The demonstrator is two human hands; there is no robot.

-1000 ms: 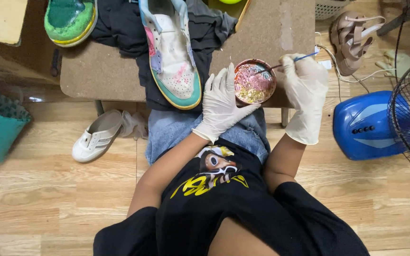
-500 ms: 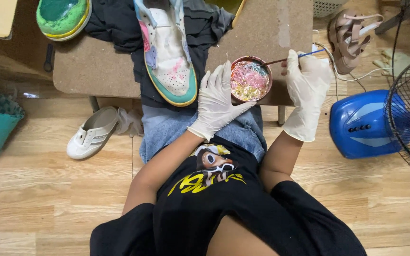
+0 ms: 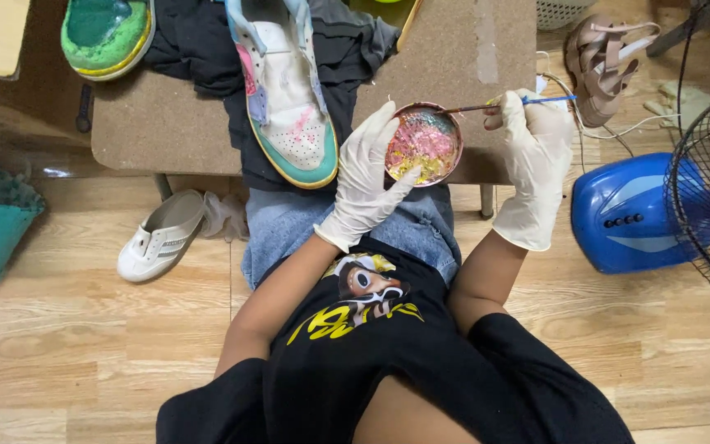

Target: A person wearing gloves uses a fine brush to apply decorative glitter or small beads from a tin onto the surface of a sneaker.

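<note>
left hand [image 3: 365, 177] cups paint dish [image 3: 424, 143] just right of sneaker [image 3: 284, 90] | right hand [image 3: 530, 156] pinches fine brush [image 3: 503, 104], tip at dish rim | sneaker on counter [image 3: 166, 123], partly coloured, toe white; painting seems midway

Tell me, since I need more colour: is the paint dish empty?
Not empty: the paint dish in the left hand shows pink and yellow paint across its inside.

A round paint dish [image 3: 424, 143] is held by the gloved left hand [image 3: 365, 177]; a thin brush [image 3: 507, 104] is pinched by the right hand [image 3: 531, 156] above the desk [image 3: 166, 123].
</note>
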